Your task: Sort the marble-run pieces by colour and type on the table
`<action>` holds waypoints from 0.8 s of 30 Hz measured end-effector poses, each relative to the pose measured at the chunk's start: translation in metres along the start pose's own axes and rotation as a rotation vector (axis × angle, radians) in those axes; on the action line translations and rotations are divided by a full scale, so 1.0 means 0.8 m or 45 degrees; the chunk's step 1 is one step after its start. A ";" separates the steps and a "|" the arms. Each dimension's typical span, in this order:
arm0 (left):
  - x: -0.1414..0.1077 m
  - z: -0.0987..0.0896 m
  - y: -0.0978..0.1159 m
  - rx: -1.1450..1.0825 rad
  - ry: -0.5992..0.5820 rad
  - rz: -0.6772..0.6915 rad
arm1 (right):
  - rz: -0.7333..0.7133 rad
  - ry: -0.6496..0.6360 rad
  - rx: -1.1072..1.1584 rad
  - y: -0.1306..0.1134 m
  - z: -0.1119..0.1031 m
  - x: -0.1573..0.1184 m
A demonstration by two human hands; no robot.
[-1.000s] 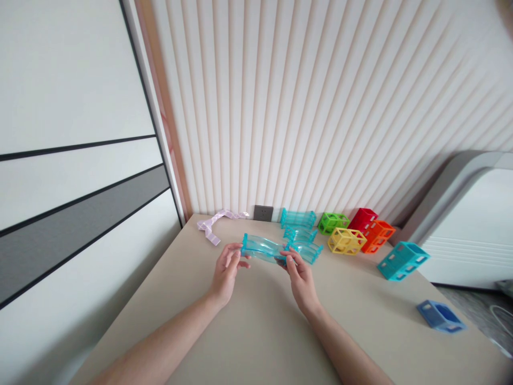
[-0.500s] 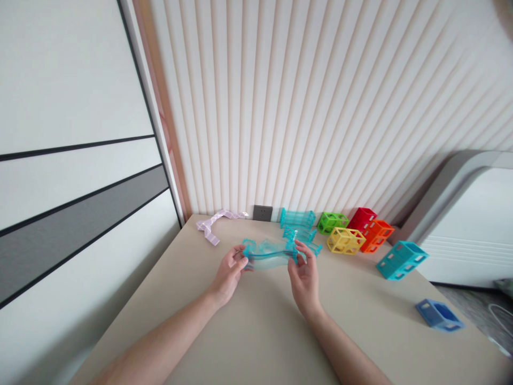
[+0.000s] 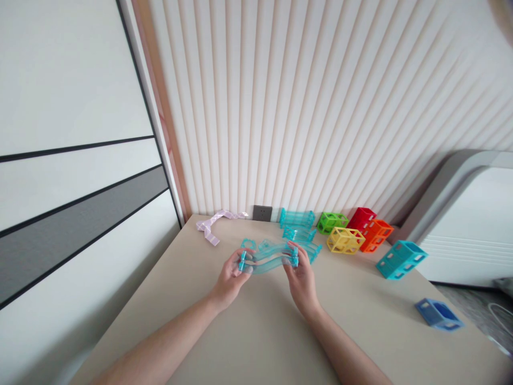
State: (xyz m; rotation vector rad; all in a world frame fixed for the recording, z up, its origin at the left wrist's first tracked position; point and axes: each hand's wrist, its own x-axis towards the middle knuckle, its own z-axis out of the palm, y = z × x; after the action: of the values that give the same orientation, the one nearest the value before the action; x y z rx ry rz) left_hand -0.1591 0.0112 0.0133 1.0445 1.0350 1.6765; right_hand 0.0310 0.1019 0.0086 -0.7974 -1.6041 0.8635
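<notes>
A see-through teal plastic track piece (image 3: 267, 264), wavy along its length with brackets at both ends, is held level above the table. My left hand (image 3: 229, 279) grips its left end between thumb and fingers. Around its right end my right hand (image 3: 301, 280) is closed, the fingers partly hidden. Just behind it lies a small teal ring-like piece (image 3: 248, 244). More teal track pieces (image 3: 297, 218) lie near the wall, behind my right hand.
On the table (image 3: 256, 331), right of the tracks, stand green (image 3: 332, 222), yellow (image 3: 345, 240), red (image 3: 361, 218), orange (image 3: 377, 236), teal (image 3: 401, 260) and blue (image 3: 439, 314) open-frame blocks. A purple strip (image 3: 208, 227) lies back left, near a wall socket (image 3: 263, 213).
The track piece has turned in my hands, so its wavy shape and both end brackets now show plainly. Both hands have shifted slightly with it; the other pieces have stayed put.
</notes>
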 end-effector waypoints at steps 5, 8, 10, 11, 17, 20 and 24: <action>-0.003 0.001 0.004 0.094 0.036 0.061 | -0.106 -0.093 -0.037 0.000 -0.001 -0.004; -0.005 -0.001 0.000 0.138 -0.004 0.071 | -0.123 -0.097 -0.047 0.002 -0.002 -0.005; -0.007 -0.002 -0.002 0.174 -0.034 0.101 | -0.080 -0.127 -0.007 0.002 -0.002 -0.005; -0.007 -0.002 -0.002 0.185 -0.042 0.114 | -0.052 -0.151 0.021 0.002 -0.002 -0.006; -0.008 -0.001 0.000 0.244 -0.077 0.134 | 0.049 -0.218 0.188 -0.005 0.000 -0.010; -0.007 -0.001 0.001 0.252 -0.083 0.131 | 0.020 -0.229 0.204 -0.005 0.001 -0.010; -0.009 -0.001 -0.002 0.208 -0.118 0.112 | 0.016 -0.226 0.187 -0.004 0.000 -0.007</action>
State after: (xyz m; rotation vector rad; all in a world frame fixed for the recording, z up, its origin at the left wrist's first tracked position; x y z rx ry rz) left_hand -0.1577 0.0049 0.0101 1.2787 1.0930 1.6172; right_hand 0.0317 0.0952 0.0088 -0.6423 -1.6684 1.0730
